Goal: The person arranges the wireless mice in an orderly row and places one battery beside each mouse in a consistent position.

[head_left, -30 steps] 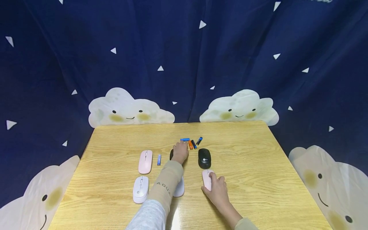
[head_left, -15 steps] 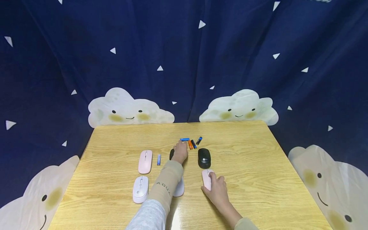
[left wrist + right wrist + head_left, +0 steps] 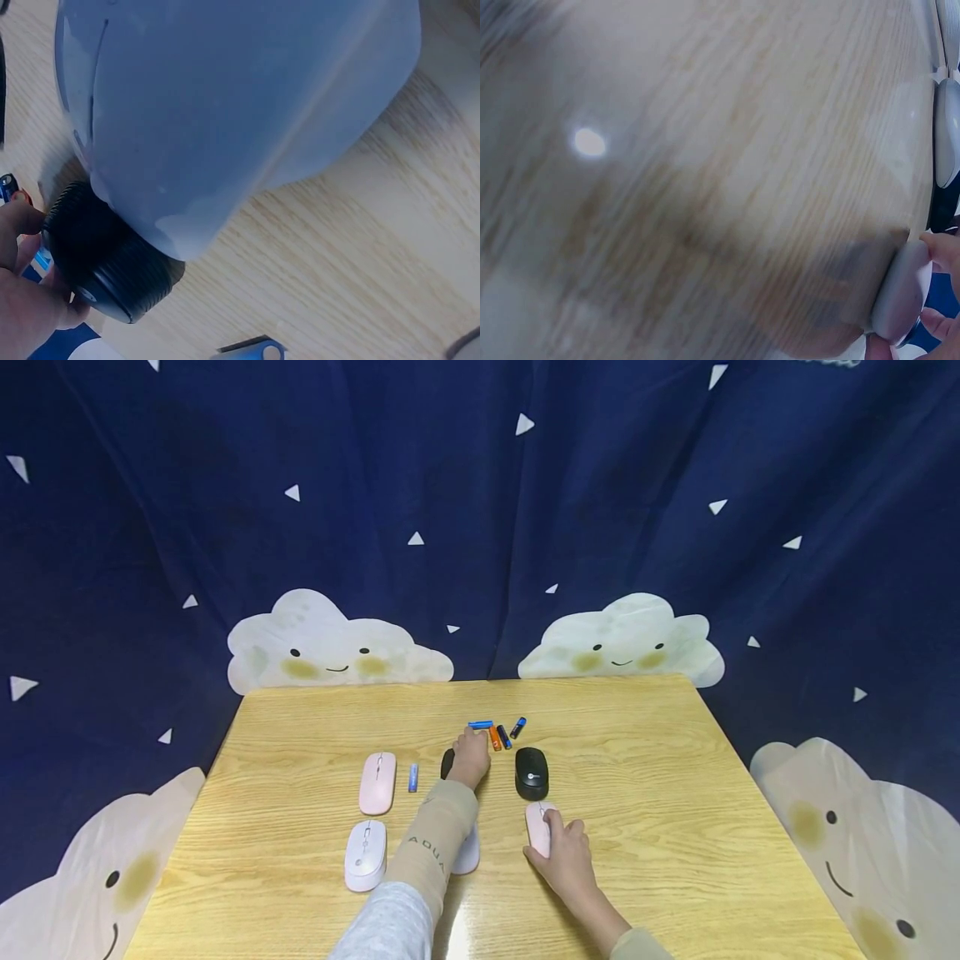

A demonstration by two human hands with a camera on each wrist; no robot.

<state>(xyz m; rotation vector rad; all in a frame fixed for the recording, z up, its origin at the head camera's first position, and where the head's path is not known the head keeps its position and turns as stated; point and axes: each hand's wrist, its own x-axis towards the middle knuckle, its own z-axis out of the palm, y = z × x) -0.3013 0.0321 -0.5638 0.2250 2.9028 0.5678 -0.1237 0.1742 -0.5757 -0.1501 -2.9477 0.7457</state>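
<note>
My left hand (image 3: 471, 758) grips a black computer mouse (image 3: 447, 762), mostly hidden beneath it. In the left wrist view, fingers (image 3: 28, 304) curl against the end of that black mouse (image 3: 112, 259). A pale mouse (image 3: 467, 853) lies partly under my left forearm and looms large in the left wrist view. My right hand (image 3: 567, 860) holds a pale pink mouse (image 3: 537, 827) on the table, thumb on its left side. The right wrist view shows the same pink mouse (image 3: 904, 292) between thumb and fingers. Just beyond it stands another black mouse (image 3: 532, 772).
Beyond my left hand lie a blue battery (image 3: 480, 724), an orange battery (image 3: 494, 738) and two dark-and-blue batteries (image 3: 504, 737). To the left are a pink mouse (image 3: 377, 782), a white mouse (image 3: 366, 853) and a light-blue battery (image 3: 413, 777). A patterned curtain (image 3: 480, 527) hangs behind the wooden table (image 3: 660, 760).
</note>
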